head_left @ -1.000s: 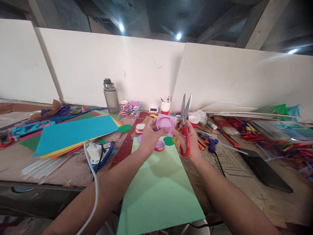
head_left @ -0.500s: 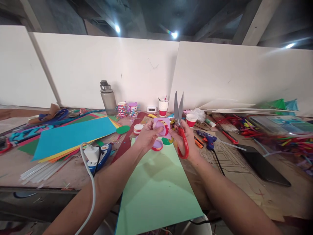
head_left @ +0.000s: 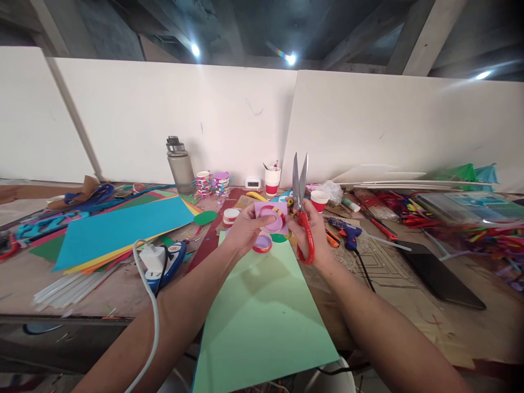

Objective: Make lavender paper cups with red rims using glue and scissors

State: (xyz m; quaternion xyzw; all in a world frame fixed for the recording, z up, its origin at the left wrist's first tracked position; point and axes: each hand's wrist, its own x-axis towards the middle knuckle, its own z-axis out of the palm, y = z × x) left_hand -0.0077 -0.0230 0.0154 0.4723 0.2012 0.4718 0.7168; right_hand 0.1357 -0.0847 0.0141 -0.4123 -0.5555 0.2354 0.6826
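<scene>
My left hand (head_left: pixel 245 232) pinches a small pink paper square (head_left: pixel 271 214) with a red cup ring (head_left: pixel 276 214) pressed against it, held above the light green sheet (head_left: pixel 262 311). My right hand (head_left: pixel 313 232) grips red-handled scissors (head_left: pixel 302 207), blades up and slightly apart, while its fingertips touch the right edge of the pink piece. Just below my hands, a red ring with a purple disc (head_left: pixel 262 243) and a green paper circle (head_left: pixel 279 238) lie on the table.
A stack of coloured paper sheets (head_left: pixel 123 225) lies left, with a glue gun (head_left: pixel 167 261), white plug and cable (head_left: pixel 149 305) in front. A grey bottle (head_left: pixel 180 165) and paper cups (head_left: pixel 272 180) stand at the back. Right: a blue glue gun (head_left: pixel 346 232), a dark tablet (head_left: pixel 440 278), several coloured sticks (head_left: pixel 470 229).
The pink piece with the ring has been turned and lowered slightly between my hands; its ring now shows red. The view shifted a little left and down. The scissors stayed upright.
</scene>
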